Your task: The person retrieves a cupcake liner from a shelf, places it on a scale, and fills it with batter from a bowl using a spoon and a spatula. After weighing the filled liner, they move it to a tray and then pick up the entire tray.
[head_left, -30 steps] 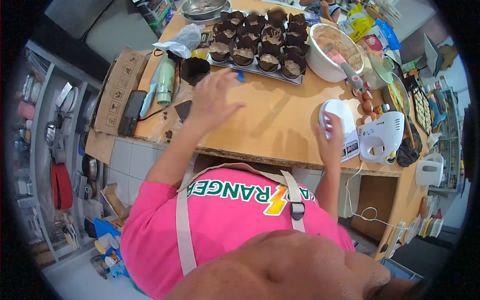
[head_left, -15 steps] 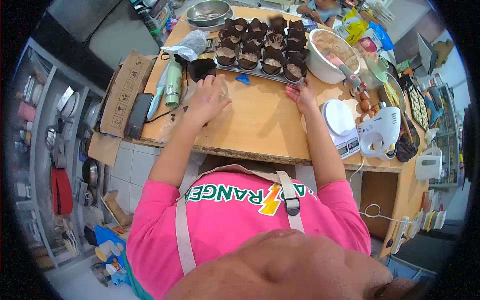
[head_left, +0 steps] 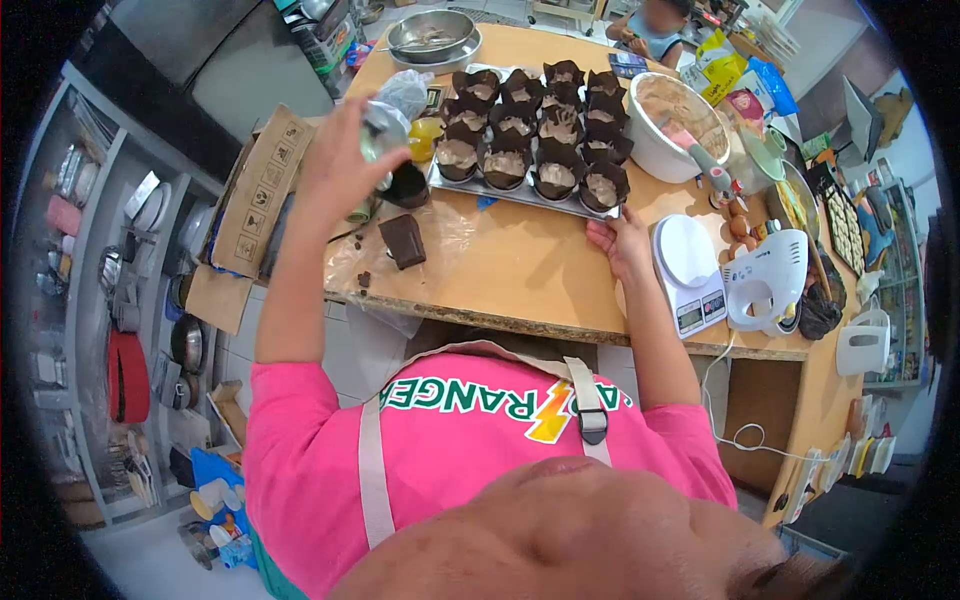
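Observation:
My left hand (head_left: 345, 165) is raised over the left side of the table, its fingers around a clear glass (head_left: 383, 130) that is blurred by motion. Below it, a dark paper liner (head_left: 406, 186) and a dark brown folded piece (head_left: 403, 242) rest on clear plastic (head_left: 448, 236). My right hand (head_left: 622, 245) holds the front right corner of a metal tray (head_left: 520, 196). Rows of dark paper cups (head_left: 555, 177) filled with brown batter stand on the tray.
A white bowl (head_left: 640, 130) with brown batter and a spatula stands right of the tray. Nearer are a kitchen scale (head_left: 690, 255), a hand mixer (head_left: 765, 275) and eggs (head_left: 738, 226). Metal bowls (head_left: 432, 32) sit at the far left, a cardboard box (head_left: 265, 190) left. Another person (head_left: 650, 30) is across the table.
My left hand has lifted up and left with the glass, uncovering the dark folded piece. The tray has come nearer to me, with my right hand at its corner.

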Available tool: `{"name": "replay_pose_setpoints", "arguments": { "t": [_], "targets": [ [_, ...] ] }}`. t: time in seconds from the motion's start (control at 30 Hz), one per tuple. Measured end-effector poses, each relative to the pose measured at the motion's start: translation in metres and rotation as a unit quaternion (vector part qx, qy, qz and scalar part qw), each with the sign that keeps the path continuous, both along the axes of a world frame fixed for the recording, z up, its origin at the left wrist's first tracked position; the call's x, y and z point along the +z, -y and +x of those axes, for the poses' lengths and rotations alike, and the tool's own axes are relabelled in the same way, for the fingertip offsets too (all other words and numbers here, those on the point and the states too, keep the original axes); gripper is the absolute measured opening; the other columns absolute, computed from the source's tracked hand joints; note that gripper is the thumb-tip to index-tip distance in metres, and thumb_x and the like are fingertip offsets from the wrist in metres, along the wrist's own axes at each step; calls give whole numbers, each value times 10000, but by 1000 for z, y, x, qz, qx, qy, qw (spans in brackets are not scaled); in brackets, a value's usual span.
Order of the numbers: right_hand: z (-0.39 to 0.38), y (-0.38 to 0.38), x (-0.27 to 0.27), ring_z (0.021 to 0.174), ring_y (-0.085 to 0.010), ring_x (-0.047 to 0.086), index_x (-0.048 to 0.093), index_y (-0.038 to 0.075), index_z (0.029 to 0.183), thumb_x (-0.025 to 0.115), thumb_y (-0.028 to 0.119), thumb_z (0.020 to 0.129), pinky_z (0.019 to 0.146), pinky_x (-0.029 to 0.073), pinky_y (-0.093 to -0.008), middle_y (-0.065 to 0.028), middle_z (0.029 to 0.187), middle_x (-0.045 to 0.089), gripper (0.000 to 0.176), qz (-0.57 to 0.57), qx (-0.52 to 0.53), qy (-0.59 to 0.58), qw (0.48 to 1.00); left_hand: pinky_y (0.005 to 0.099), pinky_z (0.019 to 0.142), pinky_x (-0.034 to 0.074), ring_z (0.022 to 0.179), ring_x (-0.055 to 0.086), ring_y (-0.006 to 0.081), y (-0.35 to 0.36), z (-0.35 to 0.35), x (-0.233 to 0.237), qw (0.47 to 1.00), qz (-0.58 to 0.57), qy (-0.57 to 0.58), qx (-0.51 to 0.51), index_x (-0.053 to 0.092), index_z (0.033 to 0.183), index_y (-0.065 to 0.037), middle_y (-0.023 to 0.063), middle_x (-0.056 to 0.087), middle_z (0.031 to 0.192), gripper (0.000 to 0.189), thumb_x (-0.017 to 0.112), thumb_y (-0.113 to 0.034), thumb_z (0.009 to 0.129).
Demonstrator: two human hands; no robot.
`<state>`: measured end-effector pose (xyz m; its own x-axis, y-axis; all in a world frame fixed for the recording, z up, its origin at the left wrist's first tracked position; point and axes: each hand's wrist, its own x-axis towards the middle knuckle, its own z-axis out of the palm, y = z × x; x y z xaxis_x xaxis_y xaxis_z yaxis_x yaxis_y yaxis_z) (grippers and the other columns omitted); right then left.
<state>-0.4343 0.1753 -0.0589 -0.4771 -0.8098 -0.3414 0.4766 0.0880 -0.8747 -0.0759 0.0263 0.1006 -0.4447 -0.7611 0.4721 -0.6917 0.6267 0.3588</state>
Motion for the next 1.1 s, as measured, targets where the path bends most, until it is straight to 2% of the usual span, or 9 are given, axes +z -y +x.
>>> {"name": "replay_pose_setpoints", "arguments": {
  "t": [0.2, 0.27, 0.4, 0.5, 0.57, 0.7, 0.8, 0.93, 1.1],
  "targets": [
    [17, -31, 5, 733, -230, 663, 289, -10, 1357, 411, -64, 890, 615, 587, -311, -192, 922, 632, 486, 14, 3, 1, 1000, 407, 993, 409, 1159, 523, 330, 81, -17, 6, 999, -35, -14, 16, 429, 1310, -86, 157, 572, 1210, 727, 780, -355, 733],
    [22, -40, 7, 727, -221, 660, 292, -8, 1348, 411, -57, 899, 614, 586, -309, -187, 912, 630, 467, 21, -1, 2, 1000, 407, 1005, 400, 1180, 507, 329, 110, -28, 0, 997, -68, 17, -15, 427, 1310, -71, 157, 551, 1249, 737, 777, -367, 733],
    [29, -60, 7, 727, -226, 659, 288, -6, 1354, 405, -50, 911, 616, 586, -313, -174, 917, 623, 460, 42, 0, 9, 999, 405, 1020, 386, 1209, 485, 326, 135, -70, 3, 996, -53, 58, -42, 425, 1311, -52, 161, 518, 1296, 750, 776, -368, 728],
    [39, -79, 6, 741, -221, 663, 302, 10, 1345, 401, -46, 919, 627, 591, -309, -164, 958, 600, 441, 35, -23, 35, 999, 405, 1034, 373, 1220, 473, 329, 181, -110, -16, 984, -98, 75, -127, 427, 1303, -41, 170, 493, 1312, 722, 758, -336, 732],
    [48, -90, 8, 776, -228, 667, 321, 42, 1307, 392, -42, 927, 665, 596, -320, -158, 997, 575, 396, 49, -38, 47, 997, 420, 1031, 372, 1220, 463, 346, 204, -137, -27, 981, -80, 88, -155, 406, 1308, -59, 167, 489, 1317, 731, 747, -348, 729],
    [61, -110, 8, 846, -266, 665, 349, 91, 1177, 378, -44, 932, 708, 595, -343, -154, 1032, 561, 282, 32, -59, 104, 992, 432, 1028, 380, 1211, 458, 382, 223, -191, -45, 975, -22, 129, -179, 371, 1309, -75, 188, 476, 1324, 759, 747, -362, 716],
    [67, -119, 12, 868, -276, 661, 350, 98, 1179, 382, -44, 932, 725, 594, -357, -149, 1046, 558, 287, 26, -77, 160, 984, 441, 1023, 389, 1205, 461, 395, 227, -221, -61, 970, 2, 154, -189, 362, 1315, -74, 200, 477, 1320, 782, 759, -357, 703],
    [71, -132, 5, 864, -281, 669, 353, 102, 1180, 390, -38, 937, 731, 598, -358, -146, 1047, 582, 283, 13, -87, 167, 982, 455, 1023, 391, 1221, 445, 412, 234, -251, -87, 962, 35, 185, -199, 350, 1334, -79, 207, 466, 1336, 819, 778, -337, 685],
    [74, -146, 0, 829, -282, 678, 362, 95, 1180, 381, -51, 923, 714, 605, -361, -169, 1049, 590, 296, 14, -100, 165, 981, 427, 1047, 370, 1246, 446, 359, 229, -271, -99, 957, 62, 208, -192, 375, 1336, -73, 192, 480, 1322, 794, 795, -293, 698]
  ]
}}
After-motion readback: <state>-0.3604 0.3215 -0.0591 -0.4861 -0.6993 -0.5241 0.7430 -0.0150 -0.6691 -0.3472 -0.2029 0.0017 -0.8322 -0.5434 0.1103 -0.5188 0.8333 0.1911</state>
